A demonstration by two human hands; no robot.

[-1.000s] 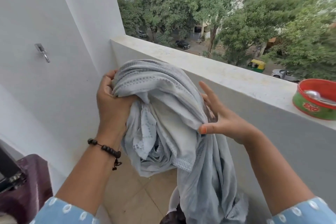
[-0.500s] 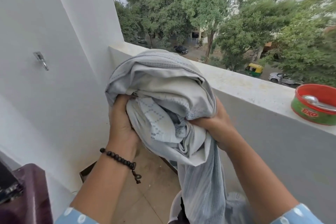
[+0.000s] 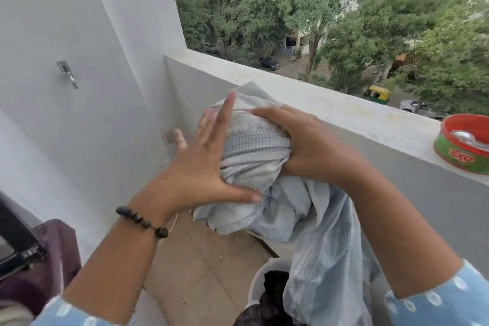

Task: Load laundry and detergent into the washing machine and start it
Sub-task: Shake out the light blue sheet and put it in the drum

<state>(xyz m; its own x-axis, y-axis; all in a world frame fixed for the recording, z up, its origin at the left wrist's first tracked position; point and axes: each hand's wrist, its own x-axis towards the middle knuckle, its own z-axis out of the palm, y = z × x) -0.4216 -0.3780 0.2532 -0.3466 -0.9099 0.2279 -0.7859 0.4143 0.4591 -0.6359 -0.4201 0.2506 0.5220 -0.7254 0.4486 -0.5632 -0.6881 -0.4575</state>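
Concrete balcony ledge (image 3: pixel 330 103) runs behind a bunched pale grey garment (image 3: pixel 254 156), held in mid-air in front of it, its tail hanging down into a white bucket (image 3: pixel 258 280) of dark clothes. Right hand (image 3: pixel 309 148) has its grip clenched on the bundle; left hand (image 3: pixel 201 167) presses it with straight, spread fingers. A red-and-green tin (image 3: pixel 460 156) sits on the ledge.

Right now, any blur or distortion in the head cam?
Head view: even daylight, no glare; wide-angle bends the parapet and wall edges; motion blur on the left hand fingertips and the trees at upper right; grey cloth and red tin stay readable.
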